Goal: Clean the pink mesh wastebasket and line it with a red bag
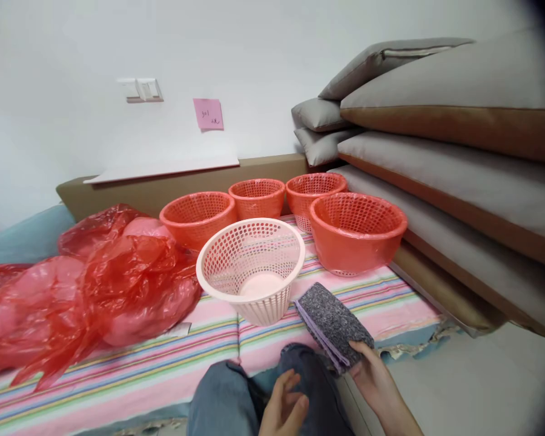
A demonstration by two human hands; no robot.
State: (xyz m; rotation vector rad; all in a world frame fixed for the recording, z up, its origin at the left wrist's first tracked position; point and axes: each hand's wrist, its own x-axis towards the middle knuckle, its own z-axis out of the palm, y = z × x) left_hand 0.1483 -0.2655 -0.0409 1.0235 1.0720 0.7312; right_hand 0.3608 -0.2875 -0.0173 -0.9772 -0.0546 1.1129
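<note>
1. Crumpled red plastic bag (131, 272), left of the pale pink basket (264, 309).
2. Left hand (285, 407): fingers loosely curled, thumb apart, nothing visible in its grasp.
3. Folded grey cloth (333, 321), just right of the pale basket: its long axis runs diagonally, far end pointing away and leftward, near end toward the right hand; purple edging (320, 333) follows its left long side.
4. Right hand (370, 372): pinching the cloth's near end.

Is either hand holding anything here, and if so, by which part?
The right hand grips a folded gray cloth by its near end, thumb on top. The left hand holds nothing visible.
</note>
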